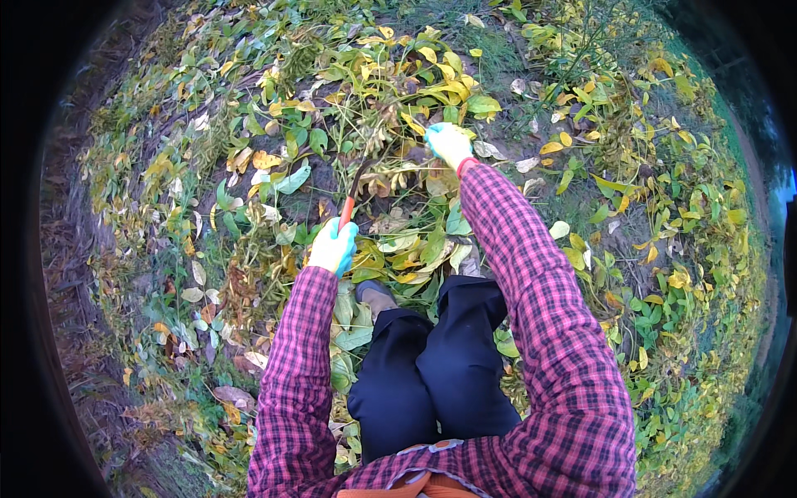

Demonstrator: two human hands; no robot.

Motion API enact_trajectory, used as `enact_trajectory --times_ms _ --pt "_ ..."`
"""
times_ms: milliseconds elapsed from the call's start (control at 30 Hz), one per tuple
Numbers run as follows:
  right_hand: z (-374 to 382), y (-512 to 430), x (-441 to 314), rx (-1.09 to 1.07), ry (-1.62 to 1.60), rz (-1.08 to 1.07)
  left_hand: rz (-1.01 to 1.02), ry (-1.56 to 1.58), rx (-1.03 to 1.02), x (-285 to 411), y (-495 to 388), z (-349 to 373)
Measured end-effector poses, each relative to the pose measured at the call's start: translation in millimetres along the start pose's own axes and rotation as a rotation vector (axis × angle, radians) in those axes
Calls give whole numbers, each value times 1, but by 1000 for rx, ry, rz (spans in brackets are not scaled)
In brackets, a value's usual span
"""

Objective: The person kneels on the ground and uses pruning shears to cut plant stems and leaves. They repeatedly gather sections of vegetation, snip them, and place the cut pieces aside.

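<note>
My left hand [334, 248], in a white and turquoise work glove, is closed around the orange handle of a sickle [347, 213]. Its dark, curved blade points up and away among the stems. Farther forward and to the right, my right hand [448, 144], gloved alike, is at a clump of yellowing bean plants [445, 81]; its fingers are partly hidden, so what it grips cannot be told. Between the two hands lie stems with brownish pods [380, 180] and loose leaves over dark soil.
Low plants with green and yellow leaves [660, 311] spread on both sides. My shoe [375, 295] stands among leaves just below the left hand. Dry, brownish growth [75, 311] runs along the far left. Fallen pale leaves [489, 150] lie beside the right hand.
</note>
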State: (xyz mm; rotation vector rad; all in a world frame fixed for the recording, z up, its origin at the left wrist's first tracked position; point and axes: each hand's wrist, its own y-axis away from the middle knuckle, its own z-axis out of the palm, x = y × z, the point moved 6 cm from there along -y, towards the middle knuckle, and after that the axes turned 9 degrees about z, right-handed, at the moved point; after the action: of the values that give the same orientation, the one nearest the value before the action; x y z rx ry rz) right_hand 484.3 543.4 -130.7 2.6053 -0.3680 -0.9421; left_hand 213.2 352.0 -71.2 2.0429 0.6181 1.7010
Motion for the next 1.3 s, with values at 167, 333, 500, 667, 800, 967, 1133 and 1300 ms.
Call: enact_trajectory --times_ms 167,333,500,667,800,967,1133,1300 --pt "-40 20 -1 166 177 -247 0 22 -13 5 19 -1" --pt "-58 68 -36 272 132 -565 99 150 69 8 16 12" --pt "-39 76 -3 -83 -358 -91 173 257 77 6 37 24" --pt "3 82 22 -245 -541 8 175 377 41 0 50 36" --pt "19 83 28 -308 -463 -14 94 343 13 0 46 40" --pt "43 78 7 -420 -592 -50 49 280 -12 5 41 41" --pt "107 103 -2 -631 -8 -179 1 255 -51 1 55 36" --pt "110 107 27 -517 -187 15 24 208 -50 -1 77 8"
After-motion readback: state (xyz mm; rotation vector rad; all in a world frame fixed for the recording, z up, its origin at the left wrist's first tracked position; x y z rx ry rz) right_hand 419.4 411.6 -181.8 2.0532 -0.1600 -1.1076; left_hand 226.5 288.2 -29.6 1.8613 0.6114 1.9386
